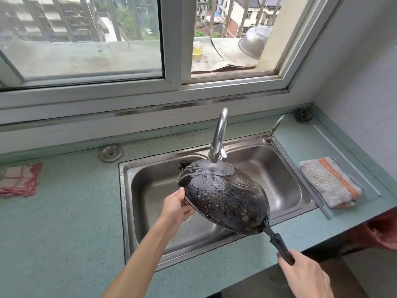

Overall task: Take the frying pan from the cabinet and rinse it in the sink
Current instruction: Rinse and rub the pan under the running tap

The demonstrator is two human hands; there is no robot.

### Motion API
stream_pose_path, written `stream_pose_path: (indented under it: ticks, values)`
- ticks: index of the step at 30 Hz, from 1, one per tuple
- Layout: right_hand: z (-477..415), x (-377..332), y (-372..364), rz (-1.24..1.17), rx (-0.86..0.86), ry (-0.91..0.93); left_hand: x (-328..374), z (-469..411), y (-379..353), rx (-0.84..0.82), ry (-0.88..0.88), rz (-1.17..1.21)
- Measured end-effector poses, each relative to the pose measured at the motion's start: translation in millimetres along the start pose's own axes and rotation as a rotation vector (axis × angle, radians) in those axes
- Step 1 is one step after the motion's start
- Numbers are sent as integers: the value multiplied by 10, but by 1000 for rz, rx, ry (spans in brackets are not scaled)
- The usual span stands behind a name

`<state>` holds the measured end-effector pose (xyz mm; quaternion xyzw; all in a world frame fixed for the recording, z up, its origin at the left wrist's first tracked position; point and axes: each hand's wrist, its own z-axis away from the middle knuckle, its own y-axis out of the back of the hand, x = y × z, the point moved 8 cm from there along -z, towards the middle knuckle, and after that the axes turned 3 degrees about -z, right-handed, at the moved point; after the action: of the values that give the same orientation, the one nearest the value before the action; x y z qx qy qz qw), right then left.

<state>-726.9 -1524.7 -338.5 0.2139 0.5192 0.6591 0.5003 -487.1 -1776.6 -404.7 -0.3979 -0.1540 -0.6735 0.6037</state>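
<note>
Gripping the handle (281, 247) at the lower right of the frame, our right hand (305, 274) has its fingers (281, 259) curled tight around the black grip. Just left of centre, our left hand (176, 208) holds the pan (225, 198) by its rim, thumb on the outside and fingers (187, 212) tucked under the edge. We hold the pan upside down and tilted above the sink (154, 190), its blackened, wet underside facing up. Water from the tap (219, 136) strikes the pan's far edge and spreads over it. The sink is set in a speckled green bench (64, 222). On the bench a striped folded cloth (330, 182) lies right of the sink, and a red checked cloth (19, 179) lies at the far left edge. Beyond, on the ledge outside the window (171, 50), a metal bowl (254, 43) leans at upper right.
</note>
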Motion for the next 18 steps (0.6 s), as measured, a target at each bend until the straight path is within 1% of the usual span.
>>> stream_pose_path:
  ticks: [7, 12, 15, 18]
  values:
    - [29, -296, -95, 55, -2, 167, -2, 128, 345, 59, -10, 38]
    - [-104, -446, -192, 104, 2, 238, -53, 153, 571, 113, -1, 49]
    - [-233, -511, -229, 125, 27, 310, -169, 198, 662, 149, 47, 67]
    - [-378, -588, -214, 198, 50, 375, -397, 232, 773, 180, 125, 119]
